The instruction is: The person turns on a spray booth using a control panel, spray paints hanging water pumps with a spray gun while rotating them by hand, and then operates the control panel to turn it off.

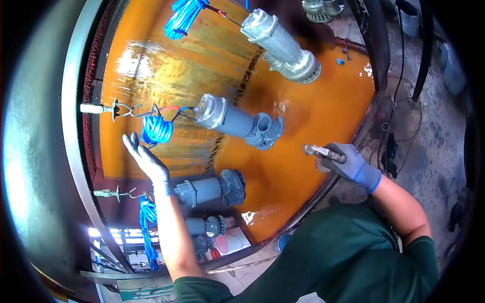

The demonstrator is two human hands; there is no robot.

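Note:
My left hand (148, 162), in a pale glove, is raised with its fingers stretched out and holds nothing. Just above it is a coil of bright blue cable (157, 130); whether the fingertips touch it I cannot tell. That cable belongs to a grey submersible pump (236, 120), which hangs from a chain and hook (132, 110). My right hand (348, 162), gloved in grey, is wrapped round a metal spray gun (323, 151) whose front end points left, toward the hanging pump. A gap separates gun and pump.
A paler, silvery pump (283, 48) with its own blue cable bundle (184, 19) hangs farther off. Nearer hang another grey pump (204, 191) and a smaller one (206, 225). Behind them are an orange-stained booth wall (166, 65) and a curved metal rail (72, 76). A white bucket (232, 241) stands below.

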